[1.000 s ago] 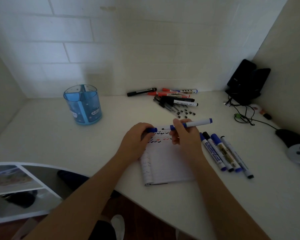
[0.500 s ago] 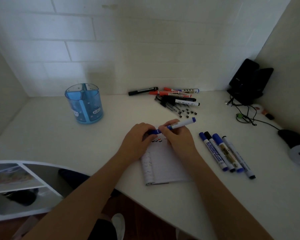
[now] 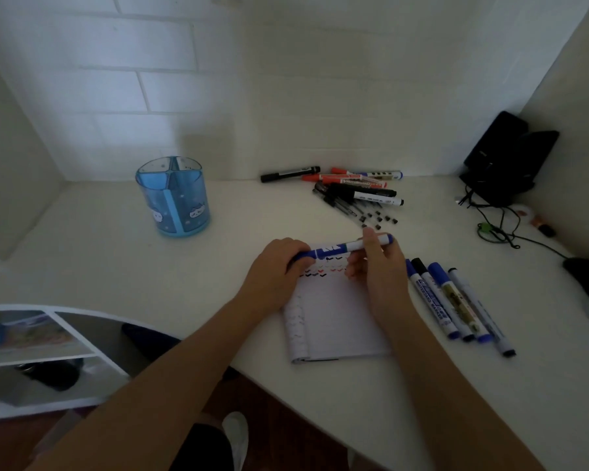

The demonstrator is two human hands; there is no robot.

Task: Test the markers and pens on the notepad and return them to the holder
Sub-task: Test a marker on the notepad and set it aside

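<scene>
with left hand curled round the cap end and right hand pinching the barrel, best to press blue marker shut in line, above notepad.

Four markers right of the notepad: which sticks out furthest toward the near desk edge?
The rightmost one, the slim marker: thinner than its neighbours, and its black end lies past the ends of the other three.

1. Bare left forearm, uncovered from the wrist down to the frame edge at 7 o'clock.
2. Bare right forearm, likewise uncovered, running to 5 o'clock.
3. Left hand and right hand, both uncovered.
4. Dark cloth garment over the leg at 6 o'clock; its kind cannot be told.
5. Rounded white shoe just beside that garment, on its 3 o'clock side.
</scene>
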